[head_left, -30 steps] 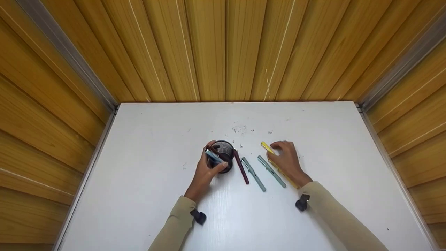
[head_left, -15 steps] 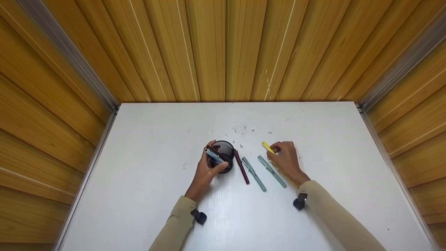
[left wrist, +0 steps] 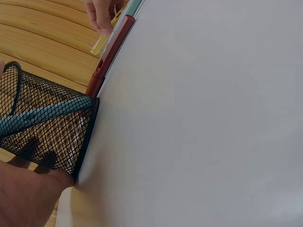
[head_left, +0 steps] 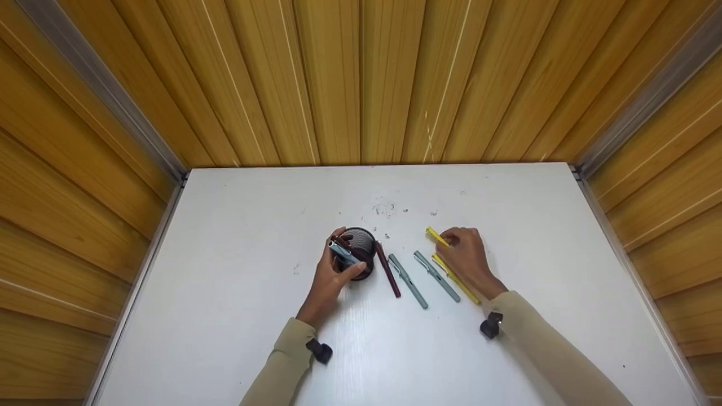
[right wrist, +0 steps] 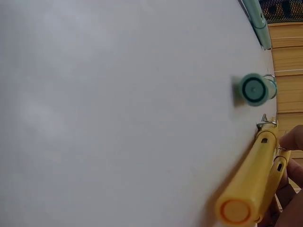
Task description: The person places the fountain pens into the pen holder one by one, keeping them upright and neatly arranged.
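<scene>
My left hand [head_left: 331, 279] grips a black mesh pen cup [left wrist: 52, 90] around its side. Inside it lean a light blue pen [head_left: 343, 252] and a dark brown one, seen partly past the fingers. On the right, my right hand [head_left: 465, 254] pinches a yellow pen [head_left: 437, 236], whose end sticks out beyond the fingertips. A second yellow pen [right wrist: 246, 175] lies on the table just beside that hand, its clip showing. In the right wrist view, the pinched pen [right wrist: 275, 182] runs close alongside it.
Between the hands, a dark red pen [head_left: 388, 270] lies right beside the cup. Two grey-green pens [head_left: 408, 282] lie slanted to its right. The white table [head_left: 254, 225] ends at wood-panelled walls [head_left: 338, 84] at the back and sides.
My right hand's fingers have closed on one yellow pen, which has shifted slightly apart from the other, now seen more fully. The left hand keeps its grip on the cup.
</scene>
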Demonstrator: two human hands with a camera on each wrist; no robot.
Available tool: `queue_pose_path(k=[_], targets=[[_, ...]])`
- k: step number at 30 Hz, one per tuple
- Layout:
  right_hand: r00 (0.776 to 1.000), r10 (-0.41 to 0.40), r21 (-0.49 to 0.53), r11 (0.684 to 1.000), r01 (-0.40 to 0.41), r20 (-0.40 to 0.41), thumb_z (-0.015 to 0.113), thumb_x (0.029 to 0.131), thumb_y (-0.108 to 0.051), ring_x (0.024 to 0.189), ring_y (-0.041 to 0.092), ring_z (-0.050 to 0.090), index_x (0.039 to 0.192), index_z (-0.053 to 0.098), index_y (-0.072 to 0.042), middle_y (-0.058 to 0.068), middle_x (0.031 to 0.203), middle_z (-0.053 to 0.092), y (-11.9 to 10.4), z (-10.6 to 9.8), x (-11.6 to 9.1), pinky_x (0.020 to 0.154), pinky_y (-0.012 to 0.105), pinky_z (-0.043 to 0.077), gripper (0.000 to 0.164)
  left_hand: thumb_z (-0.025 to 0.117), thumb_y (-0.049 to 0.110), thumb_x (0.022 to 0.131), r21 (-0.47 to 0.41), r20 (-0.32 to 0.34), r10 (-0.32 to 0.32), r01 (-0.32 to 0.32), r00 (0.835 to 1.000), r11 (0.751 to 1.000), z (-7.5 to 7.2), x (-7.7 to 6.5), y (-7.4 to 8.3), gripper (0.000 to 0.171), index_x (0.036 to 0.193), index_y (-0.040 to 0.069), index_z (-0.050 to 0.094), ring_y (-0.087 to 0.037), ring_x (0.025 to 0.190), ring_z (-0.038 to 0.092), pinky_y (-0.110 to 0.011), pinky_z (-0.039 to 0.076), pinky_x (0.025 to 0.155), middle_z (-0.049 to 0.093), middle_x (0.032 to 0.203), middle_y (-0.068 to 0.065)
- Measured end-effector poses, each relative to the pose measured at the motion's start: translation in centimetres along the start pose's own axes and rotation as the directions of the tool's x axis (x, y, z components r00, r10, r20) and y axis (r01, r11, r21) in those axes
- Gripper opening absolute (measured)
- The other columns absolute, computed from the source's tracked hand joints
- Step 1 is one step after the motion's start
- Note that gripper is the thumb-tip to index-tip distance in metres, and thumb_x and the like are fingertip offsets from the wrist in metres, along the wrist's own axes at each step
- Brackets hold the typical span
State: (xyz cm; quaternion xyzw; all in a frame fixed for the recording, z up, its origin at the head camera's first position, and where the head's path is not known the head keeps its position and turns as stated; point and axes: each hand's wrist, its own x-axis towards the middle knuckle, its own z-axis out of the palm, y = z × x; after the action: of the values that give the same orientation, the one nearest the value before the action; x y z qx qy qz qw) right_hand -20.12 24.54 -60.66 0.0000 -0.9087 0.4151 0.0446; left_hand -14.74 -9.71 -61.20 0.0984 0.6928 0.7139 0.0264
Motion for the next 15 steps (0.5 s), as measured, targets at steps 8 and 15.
queue_pose_path(k=[8, 15], targets=[[1.0, -0.008, 0.036, 0.999, 0.009, -0.029, 0.083, 0.097, -0.012, 0.106, 0.03, 0.059, 0.113, 0.08, -0.001, 0.016, 0.107, 0.071, -0.8, -0.8, 0.0, 0.087, 0.037, 0.046, 0.02, 0.082, 0.018, 0.1, 0.003, -0.002, 0.003, -0.003, 1.0, 1.0, -0.1, 0.0, -0.1, 0.088, 0.173, 0.021, 0.032, -0.033, 0.151, 0.05, -0.049, 0.037, 0.125, 0.048, 0.164, -0.016], [0.999, -0.031, 0.064, 0.997, 0.033, -0.033, 0.083, 0.097, -0.011, 0.114, 0.033, 0.057, 0.113, 0.081, -0.002, 0.014, 0.106, 0.071, -2.0, -1.2, -0.1, 0.091, 0.039, 0.044, 0.019, 0.083, 0.023, 0.1, 0.01, 0.002, -0.008, 0.008, 1.0, 1.0, -0.1, -0.2, 0.2, 0.09, 0.173, 0.024, 0.031, -0.029, 0.152, 0.049, -0.049, 0.037, 0.125, 0.047, 0.165, -0.013]])
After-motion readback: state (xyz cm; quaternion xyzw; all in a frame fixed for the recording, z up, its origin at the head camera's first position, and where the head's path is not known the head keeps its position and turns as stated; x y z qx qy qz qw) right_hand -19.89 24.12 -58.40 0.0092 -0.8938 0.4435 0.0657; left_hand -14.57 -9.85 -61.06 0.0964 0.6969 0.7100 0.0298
